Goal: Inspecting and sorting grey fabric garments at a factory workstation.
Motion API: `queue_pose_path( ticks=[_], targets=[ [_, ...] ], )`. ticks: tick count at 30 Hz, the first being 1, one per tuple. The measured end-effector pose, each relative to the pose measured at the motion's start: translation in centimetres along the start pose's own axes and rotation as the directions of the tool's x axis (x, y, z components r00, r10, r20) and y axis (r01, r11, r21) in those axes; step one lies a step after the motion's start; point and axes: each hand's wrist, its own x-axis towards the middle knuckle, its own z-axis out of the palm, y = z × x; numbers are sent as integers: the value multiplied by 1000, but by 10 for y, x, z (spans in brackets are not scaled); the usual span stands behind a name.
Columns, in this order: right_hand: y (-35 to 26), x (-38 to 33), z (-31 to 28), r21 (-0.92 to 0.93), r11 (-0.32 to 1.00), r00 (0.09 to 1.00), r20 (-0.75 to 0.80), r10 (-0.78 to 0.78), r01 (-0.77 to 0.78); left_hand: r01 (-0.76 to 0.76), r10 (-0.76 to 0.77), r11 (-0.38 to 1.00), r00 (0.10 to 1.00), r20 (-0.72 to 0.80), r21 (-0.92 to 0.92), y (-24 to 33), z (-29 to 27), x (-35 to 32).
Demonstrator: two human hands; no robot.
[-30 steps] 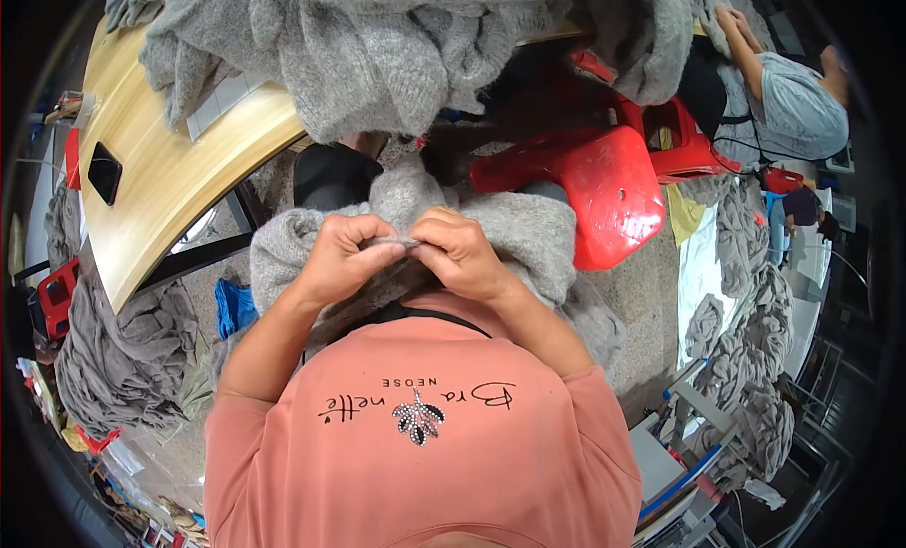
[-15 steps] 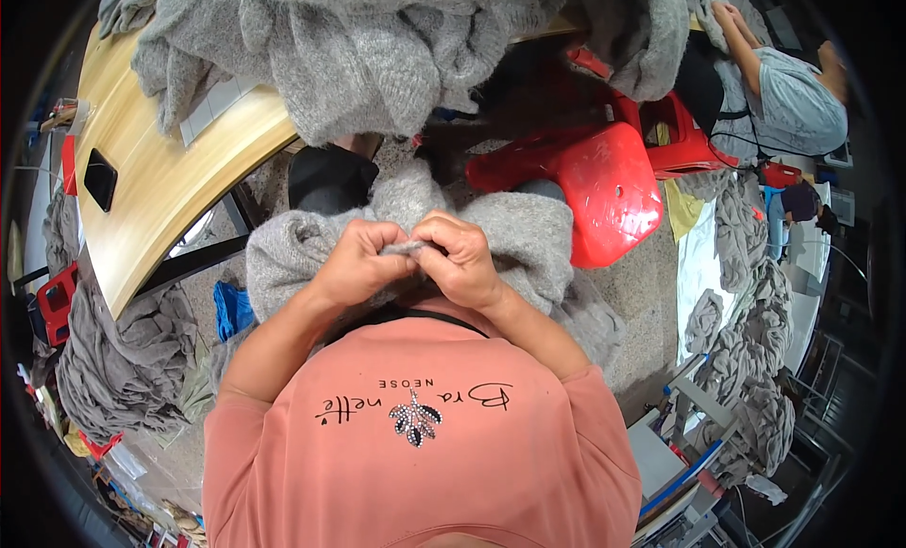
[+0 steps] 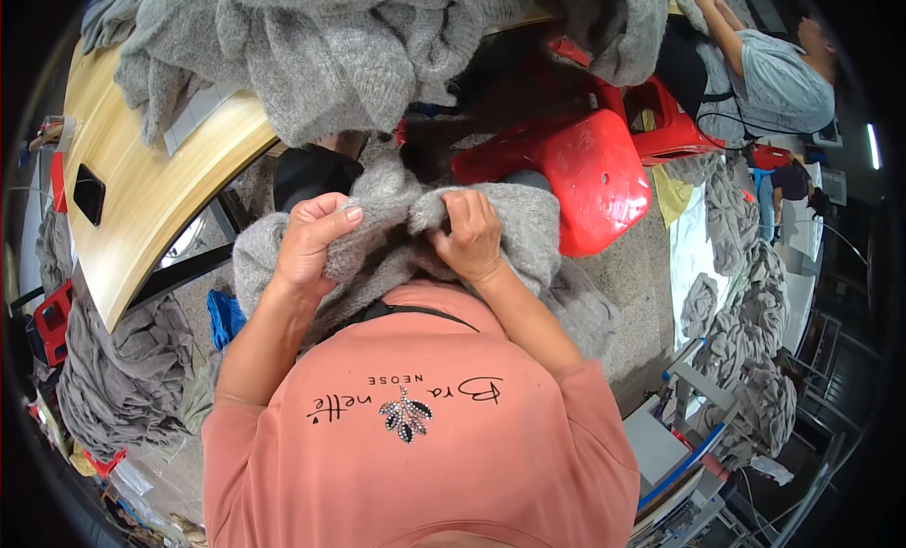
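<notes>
Head view looks straight down on one grey knitted garment [image 3: 528,236] bunched in the person's lap, its long axis running left to right across the body, with the gathered upper edge pointing away from the person toward the red plastic stool [image 3: 566,170]. Both hands pinch that edge: the left hand [image 3: 310,241] has its grip pressed together on a fold of the knit, thumb over the top, and the right hand [image 3: 469,236] has its grip curled tight on the next fold just beside it. A small hump of fabric rises between the two grips; the rest of the garment spills outward and below them on both sides.

Beyond the grips, a heap of grey knits [image 3: 330,57] lies over the curved wooden tabletop [image 3: 142,199], which also carries one black phone [image 3: 89,194]. Left of the left grip, below the tabletop's edge, a second grey pile [image 3: 109,378] sits on the floor. Far right of the right grip, a third stack of folded grey pieces [image 3: 746,359] runs along the floor, and one other person [image 3: 774,76] sits well apart.
</notes>
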Motion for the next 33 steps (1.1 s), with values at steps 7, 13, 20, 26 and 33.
queue_pose_path(
  ticks=[7, 13, 20, 26, 33],
  targets=[
    [9, 3, -13, 362, 896, 957, -36, 287, -255, -64, 63, 998, 995, -73, -13, 11, -4, -8],
    [-1, 5, -40, 473, 801, 925, 99, 367, -368, -138, 138, 990, 990, -4, 26, 7, -7, -3],
    [7, 25, -65, -58, 993, 974, -197, -112, 103, -119, 110, 989, 989, 103, 82, 10, -3, -3],
    [-20, 34, -68, -15, 973, 934, -276, -224, 229, -113, 103, 988, 990, 97, 102, 10, 5, -2],
    [-57, 38, -49, 351, 796, 870, -174, -462, 493, -46, 20, 991, 980, 199, 124, 6, 18, -2]
  ],
)
